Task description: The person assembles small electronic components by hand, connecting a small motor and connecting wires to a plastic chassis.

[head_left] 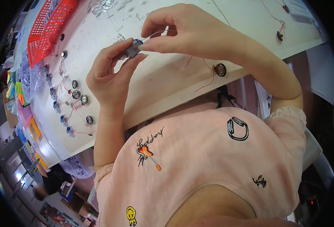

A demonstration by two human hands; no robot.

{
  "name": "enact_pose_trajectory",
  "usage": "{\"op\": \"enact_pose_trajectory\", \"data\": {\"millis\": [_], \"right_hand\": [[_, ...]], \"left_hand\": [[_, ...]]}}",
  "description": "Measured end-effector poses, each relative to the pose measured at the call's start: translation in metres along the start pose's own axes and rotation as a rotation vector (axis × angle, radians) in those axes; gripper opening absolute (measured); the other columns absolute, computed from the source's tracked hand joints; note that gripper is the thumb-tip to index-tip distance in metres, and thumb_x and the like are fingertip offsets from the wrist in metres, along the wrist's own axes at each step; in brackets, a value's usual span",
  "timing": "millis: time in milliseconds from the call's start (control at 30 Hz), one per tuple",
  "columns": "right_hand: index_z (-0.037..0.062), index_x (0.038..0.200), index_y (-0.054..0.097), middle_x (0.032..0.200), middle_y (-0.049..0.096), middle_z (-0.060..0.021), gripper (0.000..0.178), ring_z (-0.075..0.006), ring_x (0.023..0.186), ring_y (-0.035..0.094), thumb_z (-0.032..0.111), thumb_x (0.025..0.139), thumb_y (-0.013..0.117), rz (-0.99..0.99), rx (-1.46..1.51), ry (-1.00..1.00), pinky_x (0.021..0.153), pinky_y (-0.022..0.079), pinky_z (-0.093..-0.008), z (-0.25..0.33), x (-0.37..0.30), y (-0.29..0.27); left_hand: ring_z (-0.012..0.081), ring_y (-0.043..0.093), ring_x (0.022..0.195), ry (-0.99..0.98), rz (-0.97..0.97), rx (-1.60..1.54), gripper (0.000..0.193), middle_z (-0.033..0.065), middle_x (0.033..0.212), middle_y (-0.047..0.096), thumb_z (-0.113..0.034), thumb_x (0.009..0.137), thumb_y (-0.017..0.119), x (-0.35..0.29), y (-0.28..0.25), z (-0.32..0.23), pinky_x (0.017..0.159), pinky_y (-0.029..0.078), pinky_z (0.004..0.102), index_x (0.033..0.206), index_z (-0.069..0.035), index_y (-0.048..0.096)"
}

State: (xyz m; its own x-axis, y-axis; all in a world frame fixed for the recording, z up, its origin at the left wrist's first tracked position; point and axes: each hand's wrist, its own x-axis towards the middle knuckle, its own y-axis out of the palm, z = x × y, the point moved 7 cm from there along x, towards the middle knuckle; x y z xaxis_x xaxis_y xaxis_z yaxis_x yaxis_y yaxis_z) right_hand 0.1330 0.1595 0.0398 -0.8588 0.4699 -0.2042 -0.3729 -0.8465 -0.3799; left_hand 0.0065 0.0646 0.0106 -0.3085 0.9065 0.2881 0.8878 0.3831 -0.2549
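Observation:
Above the white table (163, 89), my left hand (112, 72) pinches a small grey part with a blue end (133, 50) between thumb and fingertips. My right hand (189, 32) is closed just to the right of it, its thumb tip at the part's blue end. A thin pale wire (156, 33) runs from the part up between my right thumb and curled fingers. Exactly where the wire meets the part is hidden by the fingertips. Below my right wrist lies a small round black speaker (220, 70) with red wires.
On the left of the table are several small round speakers (76, 94) with red wires and blue-and-grey parts. A red perforated basket (38, 45) stands behind them. Loose metal pieces (100, 8) lie at the far side. Another wired speaker (279, 36) sits at the right.

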Motion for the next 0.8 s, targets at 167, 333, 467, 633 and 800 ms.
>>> {"op": "enact_pose_trajectory", "data": {"millis": [167,333,467,633,800], "right_hand": [[-0.0064,0.094,0.063,0.079,0.066,-0.0161,0.031,-0.0207,0.072,0.063,0.021,0.080,0.063,-0.082,0.067,-0.163,0.066,0.050,-0.0289,-0.018,0.015,0.014],[-0.0057,0.096,0.064,0.077,0.065,-0.0103,0.026,-0.0127,0.069,0.060,0.016,0.082,0.061,0.062,0.362,-0.092,0.064,0.049,-0.0248,-0.024,0.017,0.015],[-0.0041,0.099,0.065,0.076,0.064,-0.0047,0.022,-0.0076,0.069,0.058,0.013,0.085,0.060,0.182,0.479,-0.037,0.064,0.048,-0.0203,-0.024,0.015,0.017],[-0.0031,0.094,0.065,0.079,0.064,-0.0042,0.018,-0.0078,0.070,0.057,0.012,0.086,0.060,0.140,0.358,-0.026,0.065,0.046,-0.0200,-0.035,0.021,0.011],[-0.0011,0.093,0.065,0.079,0.063,-0.0030,0.016,-0.0078,0.067,0.054,0.013,0.087,0.060,-0.014,0.317,-0.244,0.063,0.044,-0.0196,-0.035,0.022,0.001]], "left_hand": [[0.0158,0.064,0.084,0.217,0.023,0.199,0.033,0.0106,0.095,0.064,0.010,0.069,0.072,0.000,0.002,-0.001,0.079,0.054,0.0271,0.101,0.004,0.062],[0.0188,0.064,0.086,-0.011,0.011,-0.130,0.031,0.0141,0.096,0.064,0.013,0.071,0.068,0.000,-0.002,0.011,0.079,0.055,0.0279,0.100,0.008,0.060],[0.0207,0.064,0.088,-0.152,0.027,-0.237,0.030,0.0162,0.098,0.064,0.014,0.072,0.066,0.001,-0.005,0.019,0.079,0.056,0.0289,0.101,0.010,0.059],[0.0208,0.065,0.087,-0.217,0.040,-0.395,0.030,0.0162,0.099,0.064,0.013,0.073,0.066,0.004,-0.004,0.028,0.079,0.056,0.0287,0.101,0.010,0.059],[0.0195,0.064,0.089,-0.211,0.045,-0.155,0.030,0.0152,0.099,0.064,0.013,0.072,0.067,0.005,0.000,0.022,0.080,0.055,0.0291,0.101,0.009,0.060]]}}
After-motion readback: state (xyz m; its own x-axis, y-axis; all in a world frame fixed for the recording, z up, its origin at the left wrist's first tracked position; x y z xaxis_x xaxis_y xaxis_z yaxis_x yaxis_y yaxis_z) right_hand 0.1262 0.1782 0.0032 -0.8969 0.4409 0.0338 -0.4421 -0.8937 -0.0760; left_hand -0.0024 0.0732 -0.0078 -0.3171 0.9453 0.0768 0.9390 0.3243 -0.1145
